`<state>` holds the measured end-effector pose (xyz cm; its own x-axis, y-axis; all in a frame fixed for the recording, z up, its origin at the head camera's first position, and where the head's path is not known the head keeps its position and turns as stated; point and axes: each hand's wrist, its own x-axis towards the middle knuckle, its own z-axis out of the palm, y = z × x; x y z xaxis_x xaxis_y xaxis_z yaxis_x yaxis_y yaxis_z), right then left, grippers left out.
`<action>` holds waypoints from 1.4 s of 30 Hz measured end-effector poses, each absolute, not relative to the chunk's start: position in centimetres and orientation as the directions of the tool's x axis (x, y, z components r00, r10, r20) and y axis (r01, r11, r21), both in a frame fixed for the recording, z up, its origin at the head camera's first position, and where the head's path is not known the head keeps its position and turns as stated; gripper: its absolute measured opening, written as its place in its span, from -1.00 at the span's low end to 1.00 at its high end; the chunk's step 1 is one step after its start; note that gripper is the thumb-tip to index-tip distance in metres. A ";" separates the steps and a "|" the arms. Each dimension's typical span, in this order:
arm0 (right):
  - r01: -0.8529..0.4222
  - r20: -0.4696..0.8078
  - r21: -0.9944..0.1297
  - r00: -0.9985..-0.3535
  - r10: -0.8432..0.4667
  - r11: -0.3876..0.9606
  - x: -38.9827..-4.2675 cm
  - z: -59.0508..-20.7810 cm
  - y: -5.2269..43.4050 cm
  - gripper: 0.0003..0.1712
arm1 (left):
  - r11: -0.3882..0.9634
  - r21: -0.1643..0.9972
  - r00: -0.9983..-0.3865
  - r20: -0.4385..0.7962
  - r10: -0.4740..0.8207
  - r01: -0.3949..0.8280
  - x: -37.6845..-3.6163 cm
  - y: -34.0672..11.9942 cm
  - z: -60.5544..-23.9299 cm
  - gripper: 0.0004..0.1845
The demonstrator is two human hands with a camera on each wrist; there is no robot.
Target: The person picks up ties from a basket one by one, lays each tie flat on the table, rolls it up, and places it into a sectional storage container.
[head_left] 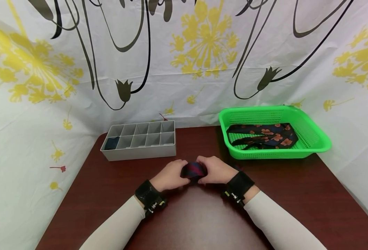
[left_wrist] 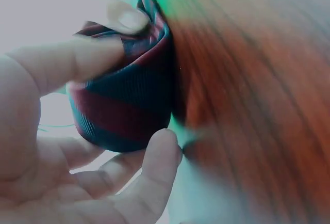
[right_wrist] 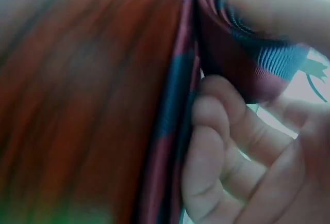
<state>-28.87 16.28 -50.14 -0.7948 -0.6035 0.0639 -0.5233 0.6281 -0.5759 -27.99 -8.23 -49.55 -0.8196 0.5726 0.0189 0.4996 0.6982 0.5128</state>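
Note:
A dark blue and burgundy striped necktie (head_left: 194, 171), partly rolled up, is held between both hands above the middle of the table. My left hand (head_left: 170, 176) grips one side of the roll; in the left wrist view its thumb reaches into the coil (left_wrist: 124, 110). On the other side my right hand (head_left: 216, 170) grips the same roll, thumb on the coiled layers and fingers curled beneath. In the right wrist view, a flat unrolled length of the necktie (right_wrist: 170, 115) extends from the roll along the tabletop. The head view mostly hides that length behind the right hand.
A grey divided box (head_left: 143, 152) stands at the back left, with a dark blue folded or rolled cloth item (head_left: 111, 143) in its front-left compartment. At the back right, a green basket (head_left: 322, 143) contains floral dark neckties (head_left: 277, 137). A patterned white cloth (head_left: 196, 100) hangs behind the table.

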 end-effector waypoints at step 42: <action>-0.557 0.160 -0.614 -0.782 -0.602 0.559 -28.0 -49.1 15.0 -0.52 | 0.696 0.496 -0.809 0.023 0.587 0.519 -28.3 -8.4 -49.7 -0.56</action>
<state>-28.00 15.03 -49.14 -0.7819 -0.6025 0.1602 -0.5567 0.5591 -0.6144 -28.29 -8.43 -49.71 -0.8092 0.5871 0.0232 0.5191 0.6958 0.4963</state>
